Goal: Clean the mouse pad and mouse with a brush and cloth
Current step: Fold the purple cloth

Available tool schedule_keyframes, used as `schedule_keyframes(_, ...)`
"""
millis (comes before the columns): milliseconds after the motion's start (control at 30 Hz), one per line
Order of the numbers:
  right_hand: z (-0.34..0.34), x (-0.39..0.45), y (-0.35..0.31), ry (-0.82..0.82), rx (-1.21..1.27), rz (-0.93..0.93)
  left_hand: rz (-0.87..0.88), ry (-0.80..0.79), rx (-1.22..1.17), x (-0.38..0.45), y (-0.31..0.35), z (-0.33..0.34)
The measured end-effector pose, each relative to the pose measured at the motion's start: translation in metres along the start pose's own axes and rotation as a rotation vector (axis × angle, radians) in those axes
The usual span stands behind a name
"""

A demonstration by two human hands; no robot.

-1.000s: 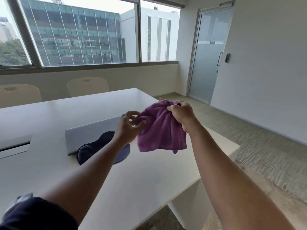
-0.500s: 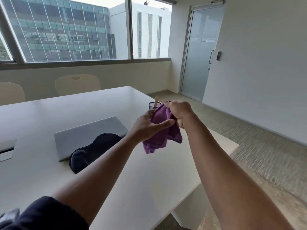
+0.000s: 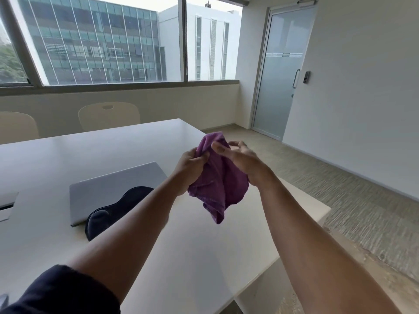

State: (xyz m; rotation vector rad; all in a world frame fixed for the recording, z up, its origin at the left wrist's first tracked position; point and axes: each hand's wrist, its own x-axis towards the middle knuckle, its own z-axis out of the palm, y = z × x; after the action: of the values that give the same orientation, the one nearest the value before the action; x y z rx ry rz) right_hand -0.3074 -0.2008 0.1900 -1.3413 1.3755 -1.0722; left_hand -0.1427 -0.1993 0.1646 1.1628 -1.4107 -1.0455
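Note:
Both my hands hold a bunched purple cloth (image 3: pixel 217 184) in the air above the white table (image 3: pixel 204 257). My left hand (image 3: pixel 191 165) grips its left side. My right hand (image 3: pixel 240 159) has its thumb over the top fold, with its fingers loosely curled behind the cloth. The dark mouse pad (image 3: pixel 118 209) with a wrist rest lies on the table to the left, partly on a shut grey laptop (image 3: pixel 108 189) and partly hidden by my left forearm. No mouse or brush shows.
Two cream chairs (image 3: pixel 108 114) stand at the table's far side under the windows. The table's right corner (image 3: pixel 322 209) is just beyond my hands, with carpet floor past it. A frosted glass door (image 3: pixel 283 75) is at the back right.
The cloth went from spread, to bunched, to hanging between both hands. My left hand now grips it and my right hand's fingers have loosened. The cup with a wooden handle is now hidden.

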Motion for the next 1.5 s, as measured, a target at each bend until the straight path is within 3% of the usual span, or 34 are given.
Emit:
schedule_keyframes(67, -0.006, 0.004, 0.014, -0.128, -0.033, 0.059, -0.018, 0.033, -0.027, 0.009, 0.001, 0.0)
schedule_keyframes(133, -0.011, 0.012, 0.026, -0.156, -0.051, 0.08, -0.025, 0.057, -0.009, 0.017, -0.001, -0.001)
schedule_keyframes(367, -0.031, 0.048, 0.029, 0.303, -0.172, 0.008, 0.012, 0.104, 0.052, 0.029, -0.021, -0.014)
schedule_keyframes(567, -0.037, 0.071, 0.01, 0.441, -0.194, -0.066, 0.012, 0.036, 0.336, 0.03, -0.036, -0.018)
schedule_keyframes(700, -0.037, 0.079, 0.005, 0.445, -0.237, -0.062, 0.002, 0.049, 0.412, 0.034, -0.038, -0.02)
schedule_keyframes(833, -0.036, 0.079, 0.01, 0.34, -0.218, 0.056, -0.053, 0.059, 0.299, 0.036, -0.037, -0.021)
schedule_keyframes(1000, -0.032, 0.087, 0.014, 0.256, -0.139, 0.123, -0.134, -0.146, 0.239, 0.022, -0.034, -0.018)
schedule_keyframes(1100, -0.036, 0.094, 0.01, 0.357, -0.226, 0.005, -0.185, -0.213, 0.228, 0.021, -0.032, -0.02)
schedule_keyframes(1233, -0.046, 0.1, 0.002, 0.512, -0.332, -0.088, -0.193, -0.08, 0.132, 0.029, -0.025, -0.028)
schedule_keyframes(1367, -0.046, 0.105, 0.0, 0.551, -0.385, -0.115, -0.129, 0.056, 0.345, 0.042, -0.026, -0.038)
schedule_keyframes(1500, -0.043, 0.108, 0.001, 0.601, -0.313, -0.111, -0.128, 0.069, 0.295, 0.05, -0.028, -0.043)
